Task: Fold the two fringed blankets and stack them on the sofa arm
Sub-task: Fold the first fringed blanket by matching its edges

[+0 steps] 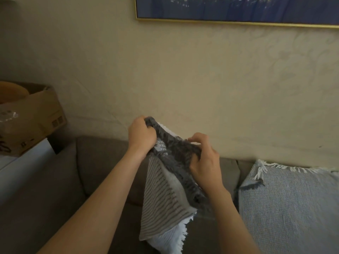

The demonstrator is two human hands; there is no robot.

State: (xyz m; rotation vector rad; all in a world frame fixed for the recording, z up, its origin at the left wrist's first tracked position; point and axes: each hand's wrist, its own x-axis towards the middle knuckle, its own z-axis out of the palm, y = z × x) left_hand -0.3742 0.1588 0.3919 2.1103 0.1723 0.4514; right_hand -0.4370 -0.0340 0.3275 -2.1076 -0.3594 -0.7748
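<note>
I hold a grey-and-white striped blanket with a dark grey fringe up in front of me, above the grey sofa. My left hand grips its top corner. My right hand pinches the fringed top edge a little lower and to the right. The blanket hangs down between my forearms, with a white fringe at its bottom. A light blue fringed blanket lies spread over the sofa's seat and back at the right. The sofa arm is at the left.
A cardboard box sits on a white surface left of the sofa. A beige wall stands behind, with a gold-framed blue picture at the top right.
</note>
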